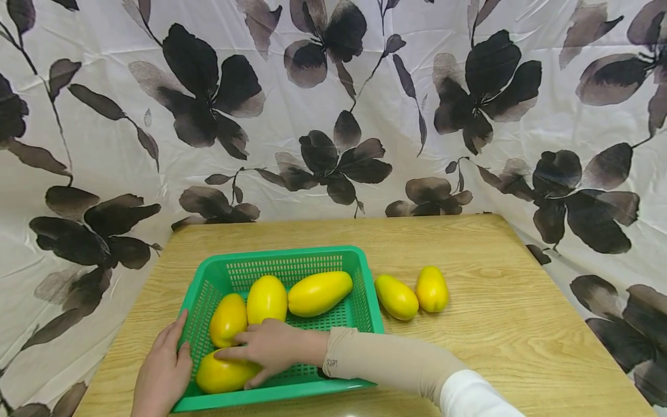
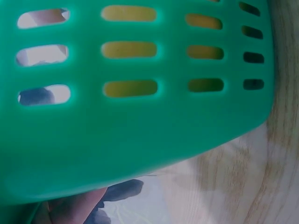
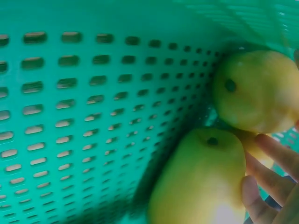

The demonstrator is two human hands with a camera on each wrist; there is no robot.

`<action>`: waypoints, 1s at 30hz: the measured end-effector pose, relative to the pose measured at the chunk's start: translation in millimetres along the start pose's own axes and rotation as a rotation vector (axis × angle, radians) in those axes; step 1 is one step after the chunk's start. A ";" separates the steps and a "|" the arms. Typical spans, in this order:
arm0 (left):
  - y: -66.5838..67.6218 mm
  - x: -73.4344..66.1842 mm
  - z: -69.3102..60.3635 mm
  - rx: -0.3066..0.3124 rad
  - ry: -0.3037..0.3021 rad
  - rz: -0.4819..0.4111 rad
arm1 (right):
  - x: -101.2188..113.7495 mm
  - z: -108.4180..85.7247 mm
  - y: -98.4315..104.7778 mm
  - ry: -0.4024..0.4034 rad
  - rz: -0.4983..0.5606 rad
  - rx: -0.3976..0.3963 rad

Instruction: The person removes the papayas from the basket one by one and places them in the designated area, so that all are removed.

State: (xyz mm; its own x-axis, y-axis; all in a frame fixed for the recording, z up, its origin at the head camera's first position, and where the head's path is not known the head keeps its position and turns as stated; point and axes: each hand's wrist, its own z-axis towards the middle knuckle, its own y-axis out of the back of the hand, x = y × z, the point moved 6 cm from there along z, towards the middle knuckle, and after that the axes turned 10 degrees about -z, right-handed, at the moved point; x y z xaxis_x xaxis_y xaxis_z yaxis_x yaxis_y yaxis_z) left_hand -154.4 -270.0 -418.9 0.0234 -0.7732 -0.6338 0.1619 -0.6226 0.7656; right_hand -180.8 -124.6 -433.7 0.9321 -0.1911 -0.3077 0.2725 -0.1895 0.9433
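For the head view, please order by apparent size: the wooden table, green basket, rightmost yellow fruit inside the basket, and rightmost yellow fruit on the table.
1. Wooden table
2. Green basket
3. Rightmost yellow fruit inside the basket
4. Rightmost yellow fruit on the table

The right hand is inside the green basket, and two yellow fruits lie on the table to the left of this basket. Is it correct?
Not quite: the two yellow fruits lie on the table to the right of the green basket, not the left, as the head view shows. The right hand is indeed inside it.
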 end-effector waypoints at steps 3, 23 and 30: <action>0.2 -0.2 0.3 -0.006 -0.010 0.000 | 1.4 1.1 -2.6 -0.002 -0.024 -0.002; -0.9 2.8 2.1 0.034 0.011 0.008 | 16.9 15.9 -11.4 0.031 -0.052 -0.015; -1.1 3.8 3.6 0.055 0.032 0.006 | 19.9 18.7 -13.5 0.062 0.060 0.000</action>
State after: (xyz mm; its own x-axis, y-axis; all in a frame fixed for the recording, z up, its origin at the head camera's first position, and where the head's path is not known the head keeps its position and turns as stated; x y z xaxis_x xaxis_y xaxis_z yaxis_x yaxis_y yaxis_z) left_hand -158.0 -272.8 -421.7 0.0558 -0.7735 -0.6314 0.1071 -0.6241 0.7740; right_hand -170.4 -143.9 -454.9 0.9597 -0.1420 -0.2426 0.2159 -0.1799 0.9597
